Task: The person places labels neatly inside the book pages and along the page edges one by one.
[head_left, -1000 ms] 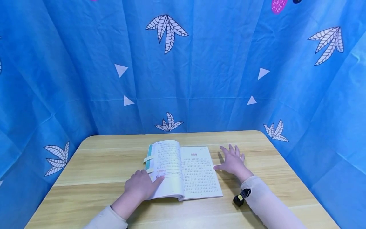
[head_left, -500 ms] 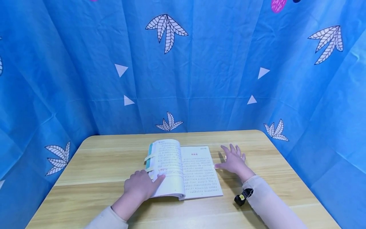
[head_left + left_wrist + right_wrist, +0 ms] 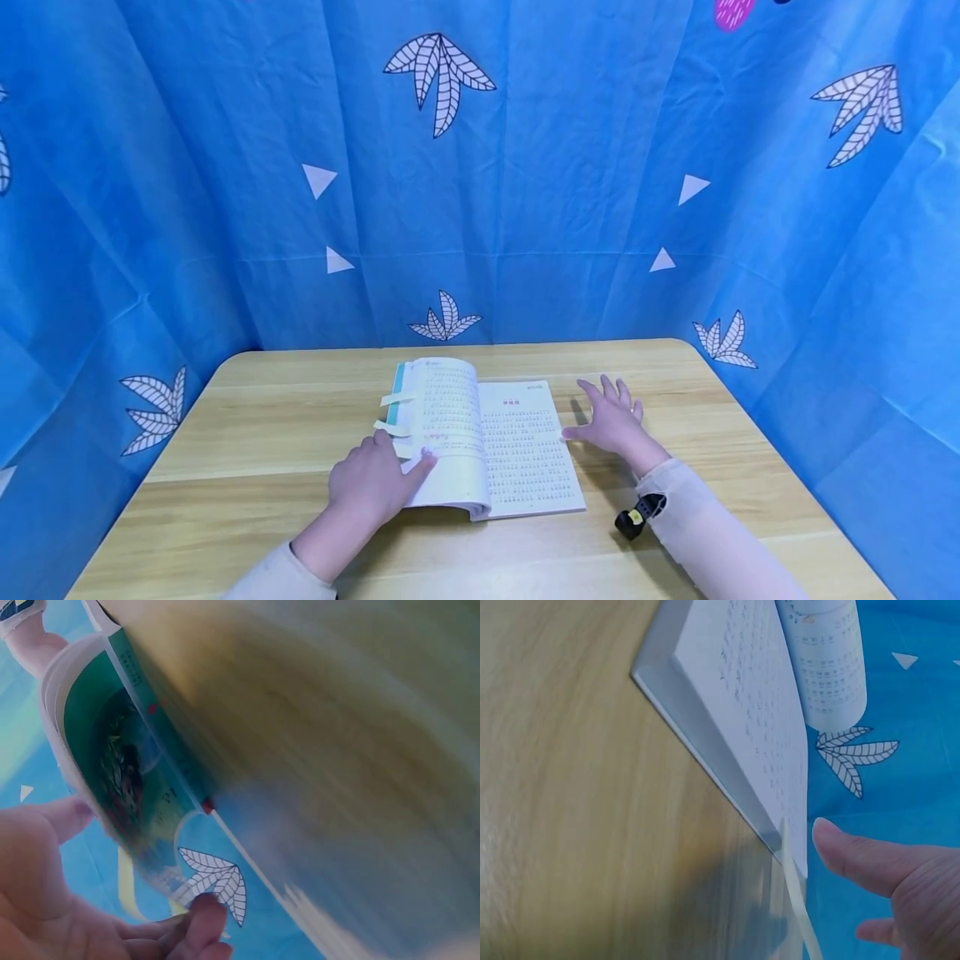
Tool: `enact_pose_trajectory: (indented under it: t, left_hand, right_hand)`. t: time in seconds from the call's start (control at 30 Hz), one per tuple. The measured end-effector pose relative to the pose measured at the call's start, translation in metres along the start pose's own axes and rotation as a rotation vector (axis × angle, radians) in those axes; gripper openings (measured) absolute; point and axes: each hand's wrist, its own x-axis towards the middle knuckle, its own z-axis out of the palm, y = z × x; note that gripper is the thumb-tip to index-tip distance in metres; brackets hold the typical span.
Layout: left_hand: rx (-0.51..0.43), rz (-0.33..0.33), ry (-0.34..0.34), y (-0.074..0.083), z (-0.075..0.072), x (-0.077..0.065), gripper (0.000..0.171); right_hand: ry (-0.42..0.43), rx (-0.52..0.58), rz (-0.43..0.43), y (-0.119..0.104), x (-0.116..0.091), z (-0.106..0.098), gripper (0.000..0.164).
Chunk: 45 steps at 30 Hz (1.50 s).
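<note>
An open paperback book [image 3: 528, 458] with printed pages lies on the table, its left part curving up. My left hand [image 3: 369, 483] grips that raised part at its lower left, thumb over the page and fingers beneath. In the left wrist view the green cover [image 3: 124, 765] shows from below, with the thumb [image 3: 71, 817] against the page side. Pale paper strips [image 3: 392, 429] stick out from the left edge. Beside the right edge, my right hand [image 3: 615, 427] is spread, its thumb close to the page. Another pale strip [image 3: 796, 907] juts from that side; contact with the thumb cannot be told.
The wooden table [image 3: 277, 417] extends around the book on all sides. A blue patterned curtain [image 3: 570, 167] hangs behind it and along both sides. A black wrist camera [image 3: 633, 518] is strapped to the right sleeve, low over the table.
The book's left part has risen a little off the table and tilted rightward, with my left hand lifting it. The right hand stays nearly where it was.
</note>
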Motion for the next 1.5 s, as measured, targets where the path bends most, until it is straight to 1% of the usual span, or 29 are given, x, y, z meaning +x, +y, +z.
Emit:
enact_pose_trajectory:
  t: [0.13,0.27,0.43,0.6,0.83,1.03,1.17,1.23,1.33,1.5]
  left_hand:
    - [-0.014,0.027,0.082,0.002,0.0,-0.004,0.106]
    - [-0.039,0.057,0.149,0.005,0.001,-0.008,0.109]
    - [-0.064,0.085,0.195,0.01,-0.001,-0.01,0.109]
    - [-0.121,0.092,0.212,0.017,-0.002,-0.011,0.105]
    - [-0.213,0.109,0.204,0.028,-0.001,-0.01,0.098]
    - [-0.284,0.153,0.191,0.035,-0.001,-0.009,0.09]
    - [-0.363,0.177,0.167,0.038,0.001,-0.007,0.086]
    - [-0.429,0.179,0.141,0.04,0.003,-0.006,0.085]
    - [-0.559,0.187,0.086,0.045,0.004,-0.007,0.085]
    - [-0.786,0.227,-0.013,0.054,0.004,-0.007,0.086]
  right_hand:
    - [-0.008,-0.01,-0.008,-0.001,-0.001,-0.002,0.097]
    - [-0.01,-0.014,-0.021,-0.002,-0.003,-0.004,0.093]
    - [-0.003,-0.006,-0.039,-0.003,-0.007,-0.007,0.09]
    - [0.002,0.005,-0.051,-0.005,-0.01,-0.01,0.088]
    - [0.012,0.014,-0.052,-0.006,-0.012,-0.016,0.087]
    - [0.027,0.015,-0.048,-0.005,-0.015,-0.021,0.086]
    - [0.033,0.017,-0.044,-0.006,-0.017,-0.024,0.086]
    - [0.036,0.021,-0.041,-0.007,-0.018,-0.026,0.085]
    - [0.04,0.024,-0.04,-0.007,-0.019,-0.029,0.085]
    - [0.052,0.023,-0.046,-0.004,-0.02,-0.033,0.088]
